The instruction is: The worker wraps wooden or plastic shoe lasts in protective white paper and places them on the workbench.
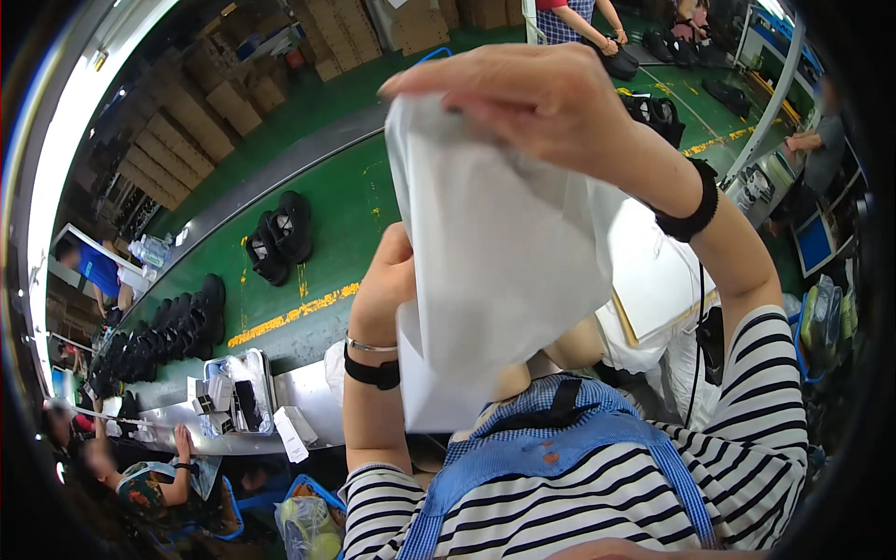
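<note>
In front of my chest hangs a thin white sheet of paper or soft wrapping [504, 252], creased and slightly see-through. From above, my right hand [541, 103] is closed over its top edge, the fingertips a little blurred. My left hand [385, 285] grips the sheet's left side lower down, its fingers partly hidden. A paler white flap [443, 392] hangs below the left hand. Behind the sheet, near my right forearm, lies a stack of white sheets [653, 280] with a tan edge.
Across the green conveyor belt [327, 243] sit a pair of black shoes [280, 238] and a row of black shoes [173, 327]. A tray [266, 383] of small items and a white card [295, 434] are at the left. Co-workers stand around; cartons [177, 149] are stacked beyond.
</note>
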The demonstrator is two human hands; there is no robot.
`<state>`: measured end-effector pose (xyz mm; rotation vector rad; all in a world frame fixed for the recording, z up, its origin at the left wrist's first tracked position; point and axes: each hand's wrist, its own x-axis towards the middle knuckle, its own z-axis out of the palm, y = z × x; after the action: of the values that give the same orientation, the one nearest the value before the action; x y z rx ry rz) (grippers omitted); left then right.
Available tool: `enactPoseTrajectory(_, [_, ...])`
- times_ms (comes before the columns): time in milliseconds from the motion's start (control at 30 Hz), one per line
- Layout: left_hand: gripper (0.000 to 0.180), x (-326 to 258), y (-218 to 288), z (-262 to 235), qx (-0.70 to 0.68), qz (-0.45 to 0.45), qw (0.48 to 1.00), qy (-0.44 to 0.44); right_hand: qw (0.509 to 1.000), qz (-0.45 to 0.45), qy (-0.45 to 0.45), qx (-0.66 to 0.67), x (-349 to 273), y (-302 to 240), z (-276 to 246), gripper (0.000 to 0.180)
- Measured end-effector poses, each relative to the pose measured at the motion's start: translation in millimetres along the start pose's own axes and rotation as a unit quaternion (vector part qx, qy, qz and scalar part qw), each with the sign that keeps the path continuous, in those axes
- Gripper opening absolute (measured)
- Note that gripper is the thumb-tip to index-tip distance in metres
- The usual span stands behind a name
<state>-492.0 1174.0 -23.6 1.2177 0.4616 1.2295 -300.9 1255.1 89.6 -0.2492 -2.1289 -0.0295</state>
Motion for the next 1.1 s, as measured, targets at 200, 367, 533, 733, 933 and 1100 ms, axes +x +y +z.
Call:
enactPoseTrajectory(200, [0.031, -10.4, -4.5, -4.7, -0.013, 0.016, 0.991, 0.132, 0.986, 0.060, 0.010, 0.152, -8.4, 6.3, -1.4, 0.042])
enactPoseTrajectory(367, [0.032, -10.9, -33.4, 20.5, -0.017, 0.002, 0.990, 0.139, 0.940, -0.205, -0.061, 0.264, -11.2, -72.9, 32.1, 0.031])
enactPoseTrajectory(533, [0.033, -6.0, -20.6, -7.3, -0.016, -0.004, 0.988, 0.153, 0.992, -0.098, -0.062, 0.046, -3.0, -4.9, 5.9, 0.040])
enactPoseTrajectory(733, [0.034, -14.3, -10.7, -13.5, -0.007, 0.005, 0.985, 0.172, 0.998, -0.001, -0.005, 0.055, -15.3, 26.5, 19.8, 0.045])
enactPoseTrajectory(933, [0.035, 5.8, -18.3, -17.1, -0.008, -0.008, 0.986, 0.169, 0.993, -0.031, -0.014, -0.111, -16.5, 34.2, 8.0, 0.045])
enactPoseTrajectory(1100, [0.037, -14.5, -17.1, -16.2, -0.001, -0.006, 0.983, 0.181, 0.995, 0.046, 0.015, -0.086, -42.1, -14.2, 37.0, 0.055])
